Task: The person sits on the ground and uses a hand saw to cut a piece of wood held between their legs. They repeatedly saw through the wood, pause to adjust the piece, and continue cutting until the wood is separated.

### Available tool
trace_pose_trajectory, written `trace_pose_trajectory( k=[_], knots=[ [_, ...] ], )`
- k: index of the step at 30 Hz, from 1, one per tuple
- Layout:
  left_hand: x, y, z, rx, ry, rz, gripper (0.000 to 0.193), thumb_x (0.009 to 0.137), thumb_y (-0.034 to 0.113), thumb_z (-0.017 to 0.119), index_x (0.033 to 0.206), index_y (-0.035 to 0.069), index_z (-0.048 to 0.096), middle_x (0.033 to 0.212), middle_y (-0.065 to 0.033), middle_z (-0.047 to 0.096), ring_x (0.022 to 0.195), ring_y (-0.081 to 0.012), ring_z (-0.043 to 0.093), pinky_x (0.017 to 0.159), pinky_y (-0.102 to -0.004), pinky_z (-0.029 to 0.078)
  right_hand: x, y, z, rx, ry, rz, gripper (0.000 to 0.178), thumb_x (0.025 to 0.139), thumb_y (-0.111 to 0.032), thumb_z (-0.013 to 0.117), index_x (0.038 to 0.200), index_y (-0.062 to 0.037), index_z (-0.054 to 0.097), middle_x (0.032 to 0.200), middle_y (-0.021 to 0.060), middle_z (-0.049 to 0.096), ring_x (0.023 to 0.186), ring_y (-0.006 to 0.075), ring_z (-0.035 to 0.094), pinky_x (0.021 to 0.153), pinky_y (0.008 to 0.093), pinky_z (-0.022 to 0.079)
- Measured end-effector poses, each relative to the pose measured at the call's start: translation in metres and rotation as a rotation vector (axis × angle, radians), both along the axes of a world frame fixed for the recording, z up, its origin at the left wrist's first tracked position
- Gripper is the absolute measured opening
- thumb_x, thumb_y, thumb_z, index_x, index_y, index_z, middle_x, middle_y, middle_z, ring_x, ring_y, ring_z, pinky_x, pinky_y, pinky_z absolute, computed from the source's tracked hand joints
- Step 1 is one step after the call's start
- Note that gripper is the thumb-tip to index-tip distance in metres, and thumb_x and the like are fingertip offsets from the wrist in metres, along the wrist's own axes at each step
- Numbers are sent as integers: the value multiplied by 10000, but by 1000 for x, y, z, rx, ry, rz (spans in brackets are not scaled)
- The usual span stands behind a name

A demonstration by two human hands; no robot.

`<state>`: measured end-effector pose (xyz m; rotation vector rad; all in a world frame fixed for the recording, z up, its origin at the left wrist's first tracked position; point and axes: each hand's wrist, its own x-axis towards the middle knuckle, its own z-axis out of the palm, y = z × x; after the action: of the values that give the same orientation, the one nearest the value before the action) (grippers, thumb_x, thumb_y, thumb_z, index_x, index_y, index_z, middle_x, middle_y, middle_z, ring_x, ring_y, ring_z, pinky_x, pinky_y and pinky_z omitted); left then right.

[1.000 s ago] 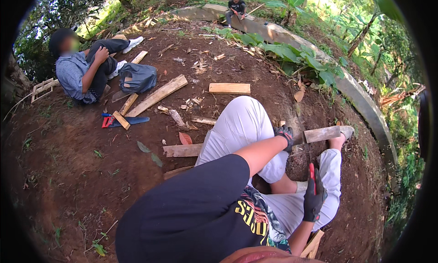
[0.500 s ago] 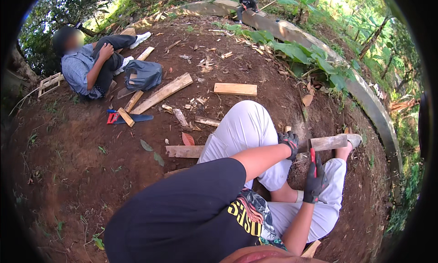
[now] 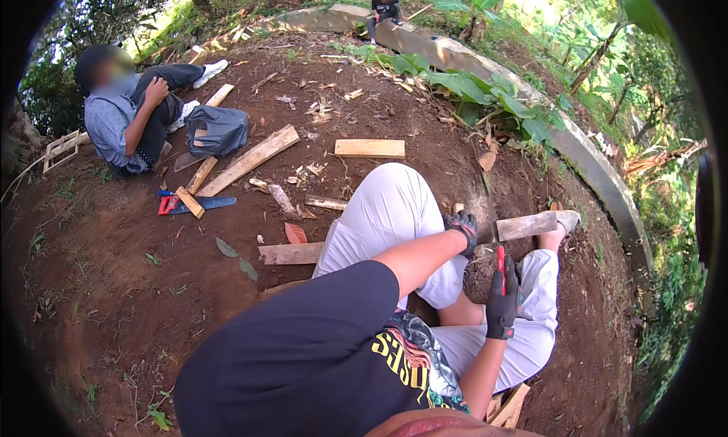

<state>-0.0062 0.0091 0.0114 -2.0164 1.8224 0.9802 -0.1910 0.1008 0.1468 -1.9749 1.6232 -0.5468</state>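
Observation:
My right hand [image 3: 502, 309], in a dark glove, is closed round the red handle [image 3: 500, 261] of a handsaw. Its blade is seen nearly edge-on and hard to make out, by the near end of a weathered wooden board [image 3: 527, 225]. That board lies across in front of me, its far end close to my right foot. My left hand [image 3: 462, 229], also gloved, is closed beside the blade on the board's left part. The glove hides most of what its fingers grip. A small wood end [image 3: 458, 208] shows just beyond that hand.
Another handsaw [image 3: 199, 204] lies at left under a short wood piece. Planks [image 3: 254, 160], a pale board [image 3: 370, 148] and wood scraps are scattered over the soil. A person [image 3: 125, 118] sits at left by a dark bag [image 3: 216, 130]; another sits on the far low wall [image 3: 447, 54].
The whole view has shifted, so the scene sits a little further left. The right hand with the saw handle appears slightly lower relative to the board. The left hand stays in place.

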Motion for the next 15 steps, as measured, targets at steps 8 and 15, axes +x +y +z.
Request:
trace_pose_trajectory(
  k=[8, 15],
  knots=[
    [-6, -1, -13, 6, 22, 39, 1040, 823, 453, 779, 1641, -6, 330, 1662, -261, 400, 1518, -451, 447, 1212, -631, 359, -72, 91, 98, 194, -149, -241, 455, 1053, -176, 598, 1431, 69, 659, 1190, 260, 788, 1030, 241, 784, 858, 373, 599],
    [-9, 3, -45, -99, -15, 92, 774, 893, 360, 669, 1552, 2, 477, 1569, -269, 504, 1440, -437, 527, 1156, -582, 434, -37, 32, 28, 50, 56, 10, 432, 1082, -190, 587, 1497, -92, 657, 1406, 204, 719, 1261, 384, 713, 1049, 486, 546]
  ],
)
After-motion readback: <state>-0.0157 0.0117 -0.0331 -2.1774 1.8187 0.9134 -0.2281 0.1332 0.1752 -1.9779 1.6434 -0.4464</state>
